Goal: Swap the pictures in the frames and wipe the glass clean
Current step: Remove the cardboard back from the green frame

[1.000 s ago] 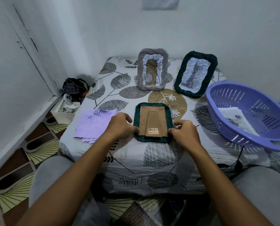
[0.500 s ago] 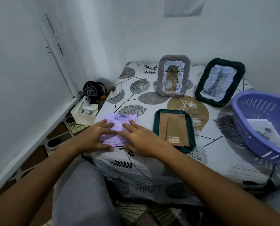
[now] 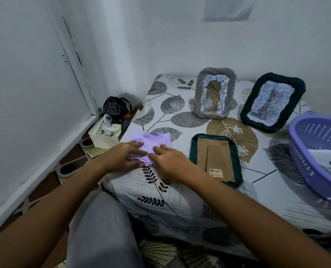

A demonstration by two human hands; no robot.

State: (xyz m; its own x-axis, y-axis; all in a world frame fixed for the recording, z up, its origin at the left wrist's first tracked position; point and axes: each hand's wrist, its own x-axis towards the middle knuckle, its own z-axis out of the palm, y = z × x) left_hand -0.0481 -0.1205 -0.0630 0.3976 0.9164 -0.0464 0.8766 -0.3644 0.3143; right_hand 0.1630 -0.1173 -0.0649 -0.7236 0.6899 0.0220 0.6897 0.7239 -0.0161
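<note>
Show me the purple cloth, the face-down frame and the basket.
purple cloth (image 3: 154, 140): head view, upper middle of the cloth.
face-down frame (image 3: 214, 157): head view, brown backing board.
basket (image 3: 296, 140): head view, left wall.

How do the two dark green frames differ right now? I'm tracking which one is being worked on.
The near green frame lies face down, its brown cardboard back and barcode sticker showing; the far green frame leans face up, showing a cat picture. The near one lies right of the lilac cloth that both hands touch; the far one stands by the wall, beside the grey frame. Both have dark green woven rims and rounded rectangular shapes.
</note>
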